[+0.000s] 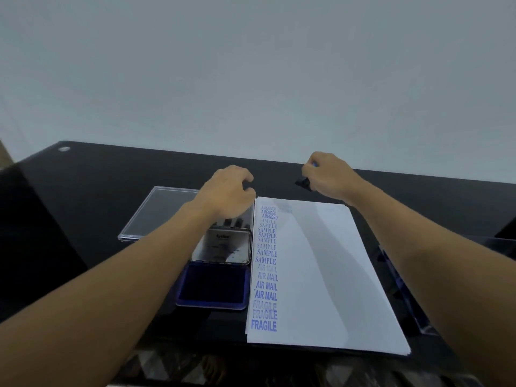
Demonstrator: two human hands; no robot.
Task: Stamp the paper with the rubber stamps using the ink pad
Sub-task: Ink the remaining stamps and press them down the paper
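A white sheet of paper (324, 275) lies on the black table (97, 191), with a column of blue stamped words down its left edge. Left of it sits the ink pad (213, 287), its blue pad bare and its shiny lid (226, 247) hinged open behind. My right hand (326, 174) hovers above the paper's far edge and grips a small dark rubber stamp (303, 182) with a blue top. My left hand (229, 191) hangs over the lid's far end, fingers loosely curled, holding nothing that I can see.
A clear plastic lid or tray (156, 213) lies flat to the left behind the ink pad. A clear plastic box (402, 289) with dark stamps inside stands along the paper's right side. A pale wall rises behind the table.
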